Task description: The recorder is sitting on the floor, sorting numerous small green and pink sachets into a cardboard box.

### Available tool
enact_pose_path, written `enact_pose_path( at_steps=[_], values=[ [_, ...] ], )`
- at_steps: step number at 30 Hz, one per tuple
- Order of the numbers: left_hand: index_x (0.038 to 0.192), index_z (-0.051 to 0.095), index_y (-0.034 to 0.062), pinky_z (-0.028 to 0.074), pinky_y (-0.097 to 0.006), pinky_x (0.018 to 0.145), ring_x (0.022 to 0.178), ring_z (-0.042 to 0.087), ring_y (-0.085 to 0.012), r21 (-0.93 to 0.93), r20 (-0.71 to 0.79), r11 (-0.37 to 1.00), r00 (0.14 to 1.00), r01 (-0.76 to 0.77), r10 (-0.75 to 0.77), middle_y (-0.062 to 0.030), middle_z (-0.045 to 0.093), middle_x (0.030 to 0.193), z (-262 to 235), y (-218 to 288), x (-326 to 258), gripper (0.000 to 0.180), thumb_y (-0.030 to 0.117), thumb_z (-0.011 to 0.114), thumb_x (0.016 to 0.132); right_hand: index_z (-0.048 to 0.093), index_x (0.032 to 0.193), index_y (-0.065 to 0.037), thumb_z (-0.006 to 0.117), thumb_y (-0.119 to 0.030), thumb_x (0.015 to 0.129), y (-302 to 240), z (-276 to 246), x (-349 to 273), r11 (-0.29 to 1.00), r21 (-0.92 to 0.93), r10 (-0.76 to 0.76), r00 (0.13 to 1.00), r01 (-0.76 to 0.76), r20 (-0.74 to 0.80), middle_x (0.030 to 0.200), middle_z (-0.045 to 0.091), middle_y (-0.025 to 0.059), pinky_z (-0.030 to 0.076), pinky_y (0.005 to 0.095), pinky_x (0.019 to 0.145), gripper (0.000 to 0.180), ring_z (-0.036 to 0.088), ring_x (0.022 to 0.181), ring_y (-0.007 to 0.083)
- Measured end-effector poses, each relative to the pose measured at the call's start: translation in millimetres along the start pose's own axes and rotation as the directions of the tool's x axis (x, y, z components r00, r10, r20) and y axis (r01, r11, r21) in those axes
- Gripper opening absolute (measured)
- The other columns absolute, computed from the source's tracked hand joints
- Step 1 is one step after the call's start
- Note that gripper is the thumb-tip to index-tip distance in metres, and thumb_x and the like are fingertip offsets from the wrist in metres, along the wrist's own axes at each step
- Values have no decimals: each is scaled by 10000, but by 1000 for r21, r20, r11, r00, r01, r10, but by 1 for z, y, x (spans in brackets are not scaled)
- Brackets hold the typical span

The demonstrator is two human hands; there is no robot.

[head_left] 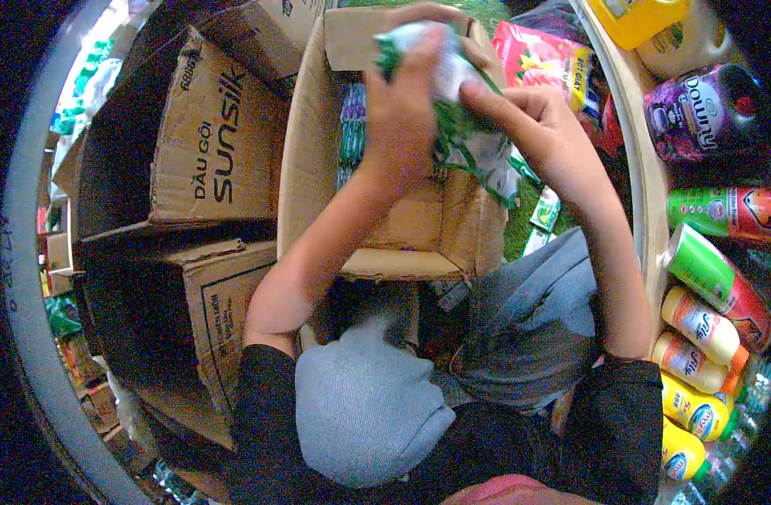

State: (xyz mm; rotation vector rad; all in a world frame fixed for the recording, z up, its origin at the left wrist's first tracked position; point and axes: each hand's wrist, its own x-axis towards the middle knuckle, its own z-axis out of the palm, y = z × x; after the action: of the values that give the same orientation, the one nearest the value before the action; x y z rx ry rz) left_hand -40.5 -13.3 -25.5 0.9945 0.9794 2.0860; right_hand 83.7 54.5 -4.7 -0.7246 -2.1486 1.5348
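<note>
A crumpled bundle of green and white sachets is held up above an open cardboard box. My left hand is closed around the bundle's left side, its fingers smeared by motion. At the bundle's right side, my right hand pinches it between bent fingers and thumb. Inside the box, along its left wall, stand packed purple and green sachets. Part of the box's inside is hidden behind my hands. Loose green and white sachets lie on the green mat to the right of the box.
Opened brown cartons crowd the left side. A pink and red bag lies beyond my right hand. Past a pale shelf edge on the right stand a purple bottle, green and red cans and several squeeze bottles.
</note>
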Motion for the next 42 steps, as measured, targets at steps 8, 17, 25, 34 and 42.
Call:
enact_pose_path(
  at_steps=[8,17,25,34,42],
  values=[
    [755,430,28,444,-360,787,709,513,-225,-594,-156,795,953,119,-259,-75,451,659,-57,19,27,225,239,398,826,579,848,31,570,-247,788,-5,-36,-3,990,-115,136,712,-78,688,702,583,18,423,216,618,284,513,663,60],
    [970,462,30,472,-298,702,787,571,-181,352,-2,925,988,147,-156,-101,575,857,-14,17,-3,275,228,517,788,532,1013,2,497,-240,834,-7,-17,2,952,282,-154,984,122,93,865,576,-13,413,205,713,302,521,779,54],
    [1076,410,76,476,-294,681,748,573,-170,181,179,975,971,127,-160,-91,578,878,7,17,1,363,213,528,762,563,958,11,495,-265,833,-6,0,-1,969,21,-246,964,245,97,837,578,15,417,225,735,310,518,787,79],
    [753,457,-7,374,-456,888,770,501,-247,-642,50,722,953,259,-298,-117,498,736,-37,16,23,228,220,450,761,532,935,3,544,-255,808,-8,-11,-6,980,-80,186,710,-180,680,821,539,6,411,220,674,287,485,765,66],
    [857,418,13,394,-252,600,622,460,-153,-619,140,669,897,411,-420,-47,420,674,-45,16,17,237,171,517,710,522,932,4,506,-199,817,-9,-20,-8,890,405,-49,838,-211,544,825,545,8,440,221,696,234,536,773,94]
  ],
)
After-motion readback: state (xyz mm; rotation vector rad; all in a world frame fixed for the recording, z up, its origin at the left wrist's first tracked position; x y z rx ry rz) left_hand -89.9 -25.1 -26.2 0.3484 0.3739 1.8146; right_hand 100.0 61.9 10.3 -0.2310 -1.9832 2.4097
